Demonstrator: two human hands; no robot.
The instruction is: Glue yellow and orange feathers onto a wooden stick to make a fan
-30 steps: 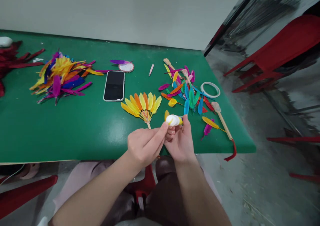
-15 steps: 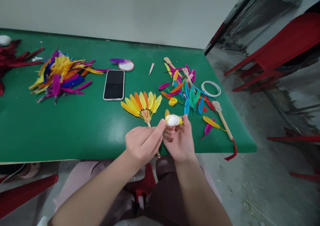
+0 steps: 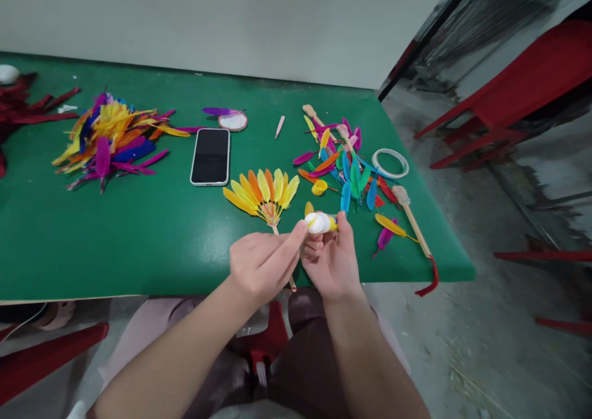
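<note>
In my right hand [image 3: 332, 263] is a glue stick [image 3: 319, 223] with a white end and a yellow barrel, lying sideways with the white end toward my left hand. My left hand [image 3: 263, 263] pinches a small orange-yellow feather [image 3: 309, 208] against that white end; the fingers and glue stick hide most of it. Beneath my left hand lies a fan of yellow and orange feathers [image 3: 264, 190] on a wooden stick [image 3: 292, 283]. A yellow cap [image 3: 319, 187] sits just beyond the glue stick.
The green table [image 3: 139, 240] carries a heap of bright feathers [image 3: 113, 132], a phone [image 3: 210, 157], a round white-topped piece [image 3: 233, 121], loose feathers [image 3: 354, 175], a tape roll [image 3: 391, 163] and a tasselled stick [image 3: 414, 224]. A red chair [image 3: 531, 79] stands right.
My left hand and the white end of the glue stick have shifted very slightly left. Both grips look the same, and the things on the table stay put.
</note>
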